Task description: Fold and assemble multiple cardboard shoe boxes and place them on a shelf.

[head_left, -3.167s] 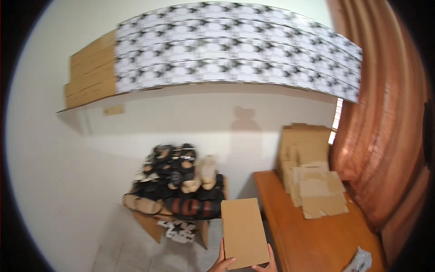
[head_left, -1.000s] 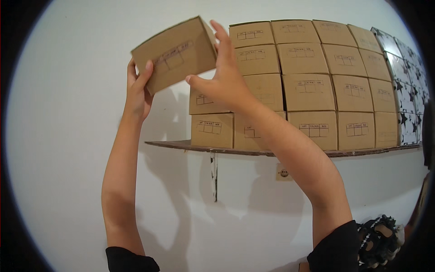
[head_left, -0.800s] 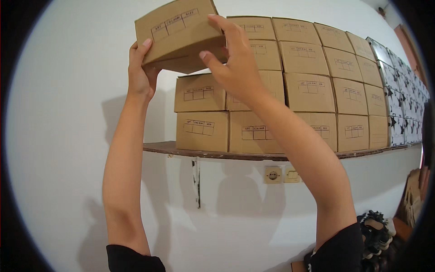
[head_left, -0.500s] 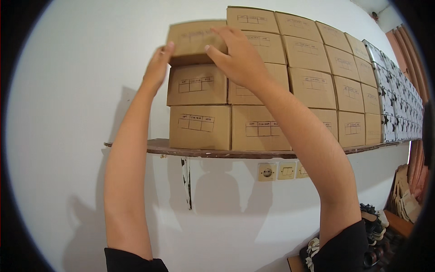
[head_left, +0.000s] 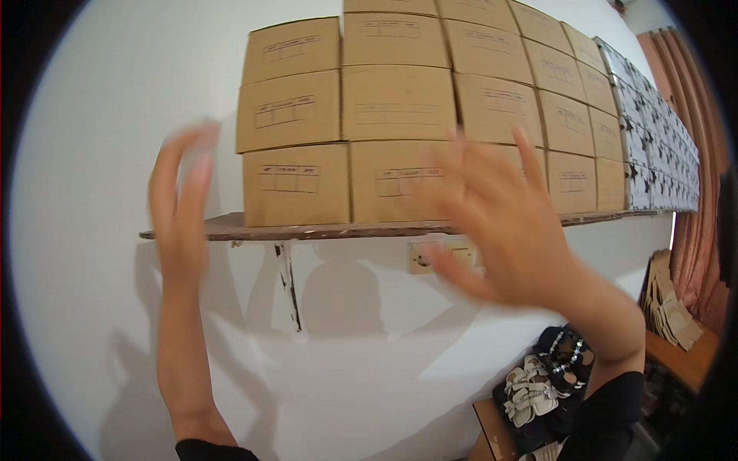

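Brown cardboard boxes [head_left: 396,104] stand in stacked rows on a dark wall shelf [head_left: 307,233]. At the left end, the top box [head_left: 292,50] rests on two others, its front marked with a drawn grid. My left hand [head_left: 182,192] is raised just left of the stack, fingers spread and blurred, touching nothing. In front of the lower boxes hovers my right hand [head_left: 492,223], also blurred, fingers apart and holding nothing. It hides part of the bottom row and of the shelf edge.
White boxes with black stars [head_left: 653,154] fill the shelf's right end, near a pinkish curtain [head_left: 665,92]. Below are a wall socket [head_left: 423,259], a shelf bracket [head_left: 288,288], sandals [head_left: 530,392] and folded cardboard [head_left: 669,307] on a wooden surface [head_left: 684,353].
The top left box, held in both hands before, now sits on its stack. Both hands have let go and come down, and the view has shifted, with the shelf appearing further left.
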A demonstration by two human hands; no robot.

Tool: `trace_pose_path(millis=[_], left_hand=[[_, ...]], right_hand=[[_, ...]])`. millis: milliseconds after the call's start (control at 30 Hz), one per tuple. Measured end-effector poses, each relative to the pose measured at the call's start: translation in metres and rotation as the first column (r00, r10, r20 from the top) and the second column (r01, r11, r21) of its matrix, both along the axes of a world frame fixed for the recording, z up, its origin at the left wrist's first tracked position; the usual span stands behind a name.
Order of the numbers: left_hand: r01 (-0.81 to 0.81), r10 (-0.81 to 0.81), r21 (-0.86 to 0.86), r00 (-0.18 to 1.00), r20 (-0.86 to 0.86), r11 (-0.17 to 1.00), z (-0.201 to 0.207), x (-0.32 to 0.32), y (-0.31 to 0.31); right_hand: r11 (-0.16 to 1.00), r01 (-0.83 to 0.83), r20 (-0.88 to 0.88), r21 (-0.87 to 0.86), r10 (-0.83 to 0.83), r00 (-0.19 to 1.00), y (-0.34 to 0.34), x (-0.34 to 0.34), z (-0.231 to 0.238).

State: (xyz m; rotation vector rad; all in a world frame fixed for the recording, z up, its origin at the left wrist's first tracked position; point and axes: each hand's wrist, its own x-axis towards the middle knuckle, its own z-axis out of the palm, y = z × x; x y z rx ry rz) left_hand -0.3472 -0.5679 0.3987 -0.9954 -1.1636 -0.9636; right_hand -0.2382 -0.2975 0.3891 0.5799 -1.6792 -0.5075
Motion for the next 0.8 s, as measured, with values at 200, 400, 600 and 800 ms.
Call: trace_pose_path(millis=[200, 400, 600, 800], left_hand=[[0.094, -0.289, -0.786, 0.951, -0.111, 0.611, -0.274, 0.041, 0.086], [0.467, -0.101, -0.815, 0.881, 0.463, 0.343, -0.383, 0.06, 0.18], [0.748, -0.08, -0.577, 0.631, 0.772, 0.328, -0.393, 0.123, 0.301], [0.838, -0.379, -0.539, 0.527, 0.76, 0.084, -0.39, 0.213, 0.438]], right_hand=[[0.992, 0.028, 0.318, -0.125, 0.013, 0.948, 0.092, 0.077, -0.189], [0.53, 0.43, 0.596, -0.73, 0.186, 0.781, 0.149, 0.129, -0.358], [0.161, 0.496, 0.512, -0.853, 0.075, 0.856, 0.194, 0.219, -0.424], [0.033, 0.404, 0.393, -0.914, -0.177, 0.902, 0.267, 0.334, -0.407]])
